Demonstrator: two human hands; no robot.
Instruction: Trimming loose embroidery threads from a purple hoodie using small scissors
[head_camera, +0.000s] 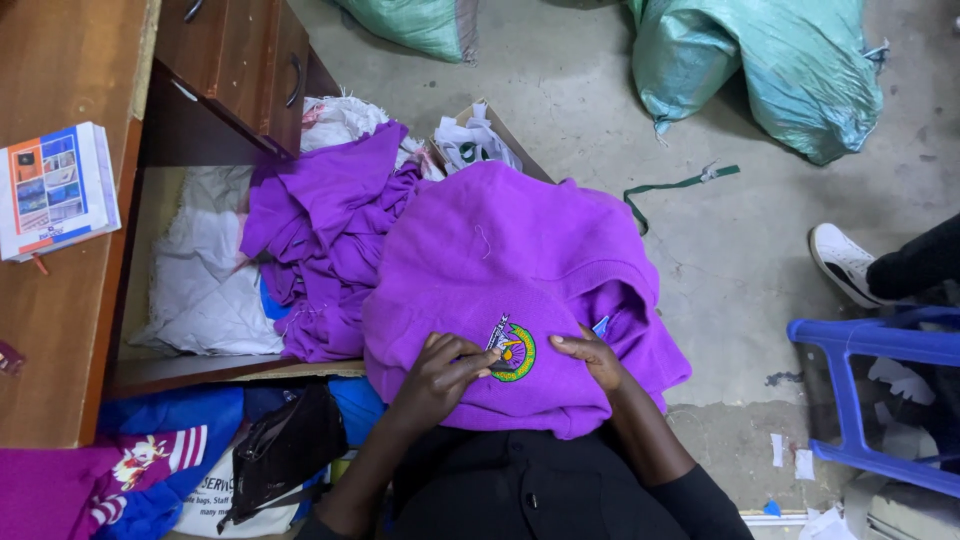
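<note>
Desk-top booklet (57, 188), hands (520, 365) on badge (514, 350)

Both hands on the embroidered badge of a purple sweater spread over the lap

The left hand (440, 375) pinches at the edge of the round yellow-and-green embroidered badge (514, 350) on the purple sweater (500, 260), while the right hand (592, 356) presses flat on the cloth just beside it. More purple garments (320, 230) lie heaped to the left, over white cloth (205, 280) under the wooden desk (60, 320), which carries a booklet (55, 188). A black bag (280, 452) sits beside the lap; green sacks (760, 70), a blue plastic chair (870, 385) and another person's white shoe (843, 262) stand on the concrete floor (720, 260).
</note>
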